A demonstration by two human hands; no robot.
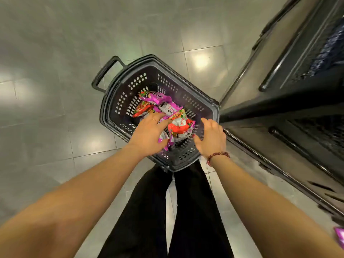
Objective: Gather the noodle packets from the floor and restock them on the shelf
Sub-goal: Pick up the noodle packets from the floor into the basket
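A dark plastic shopping basket [204, 108] stands on the tiled floor in front of my legs. Several pink, red and white noodle packets [158, 101] lie in a pile inside it. My left hand [149, 133] reaches into the basket with fingers spread over the near packets [181, 125], touching them. My right hand [212, 136], with a bead bracelet on the wrist, hovers open just right of the same packets, fingers relaxed and holding nothing. Another pink packet [339, 237] shows at the lower right edge.
The dark metal shelf unit [297, 101] with empty tiers runs along the right side, close to the basket. The basket's pull handle [106, 71] sticks out to the far left. Grey glossy floor tiles [55, 90] spread to the left.
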